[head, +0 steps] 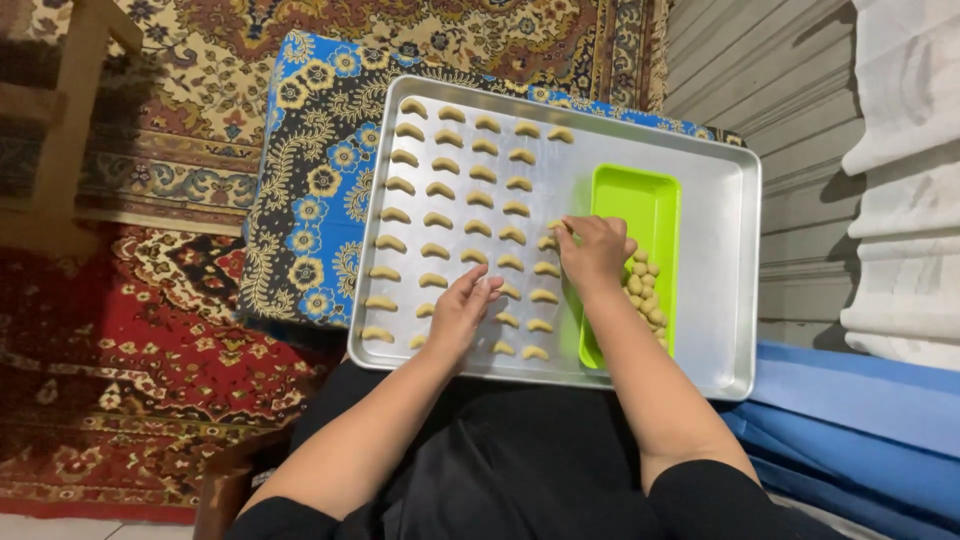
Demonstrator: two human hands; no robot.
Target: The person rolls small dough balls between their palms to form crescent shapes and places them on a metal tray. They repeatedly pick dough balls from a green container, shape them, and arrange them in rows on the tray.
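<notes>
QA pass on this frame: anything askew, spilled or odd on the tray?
Nothing spilled or damaged. The metal tray overhangs the blue floral cushion toward the lap. Crescent dough pieces sit in tidy rows; the green tub lies inside the tray.

— What fills the middle of the frame?

— A metal baking tray (720, 300) on a blue flowered cushion (310, 200), with rows of crescent dough pieces (445, 165) across its left half.

— And the hands?

— The left hand (460, 312) rests fingers-down among the lower rows. The right hand (595, 250) pinches a piece beside the green tray (650, 200), which holds dough lumps (645, 295).

— Around them?

— Patterned carpet (150, 330) at left, blue sheeting (860, 400) lower right.
</notes>
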